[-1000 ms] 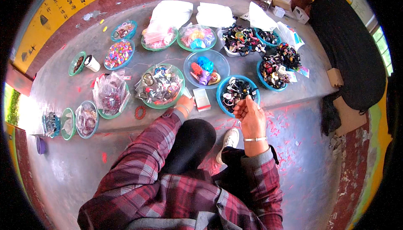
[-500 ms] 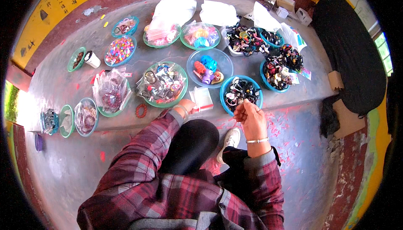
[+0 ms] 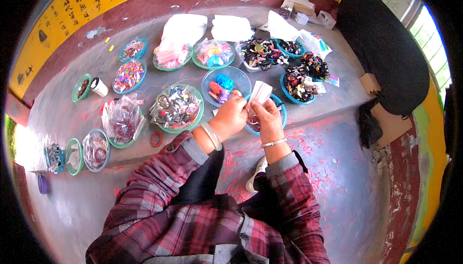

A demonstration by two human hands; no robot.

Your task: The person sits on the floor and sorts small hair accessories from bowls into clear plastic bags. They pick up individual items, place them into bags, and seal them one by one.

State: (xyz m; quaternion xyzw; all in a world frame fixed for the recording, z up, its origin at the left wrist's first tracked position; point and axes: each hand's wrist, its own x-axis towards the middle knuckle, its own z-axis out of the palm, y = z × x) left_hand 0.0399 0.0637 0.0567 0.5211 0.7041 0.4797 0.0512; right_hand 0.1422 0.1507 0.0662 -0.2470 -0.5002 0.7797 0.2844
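Note:
A small clear plastic bag (image 3: pixel 261 93) stands up between my two hands. My right hand (image 3: pixel 270 123) is closed, with its thumb pressed against the bag's lower part. My left hand (image 3: pixel 230 117), also closed, meets the bag's left edge with its fingertips; whether those fingers hold anything else is hidden. Both hands are over the near edge of a blue basket (image 3: pixel 283 115), which they and the bag largely cover. Just behind my left hand lies a translucent blue bowl (image 3: pixel 244 74) with bright bundles of blue, red and purple.
To the left, a green bowl (image 3: pixel 201 113) holds bagged trinkets, beside a reddish bead bracelet (image 3: pixel 156 139). Blue baskets of dark hair ties (image 3: pixel 297 83) stand at right. White plastic bags (image 3: pixel 185 28) lie behind. A black oval object (image 3: pixel 381 49) leans at far right.
My left hand has moved right and up from beside the stack of small bags to meet my right hand. A small plastic bag is now raised between them. The view has shifted.

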